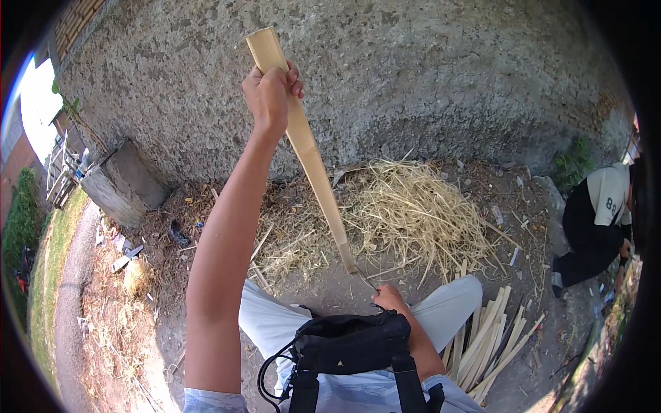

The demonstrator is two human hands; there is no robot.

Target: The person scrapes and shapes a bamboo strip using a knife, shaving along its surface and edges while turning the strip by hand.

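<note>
My left hand (268,100) is raised, its fingers wrapped round the upper part of a long pale bamboo slat (318,182). The slat slopes down and to the right, and its wide upper end sticks out above my fist. Low between my knees, my right hand (390,298) is closed on a knife (365,279), its handle mostly hidden by the fingers. The thin dark blade points up and left at the slat's lower end; whether it touches or cuts in I cannot tell.
A heap of pale shavings (420,213) lies beyond my knees. Cut bamboo strips (485,344) are piled by my right leg. A rough wall (413,82) rises in front, with a concrete block (127,182) at left. Another person (599,213) sits at far right.
</note>
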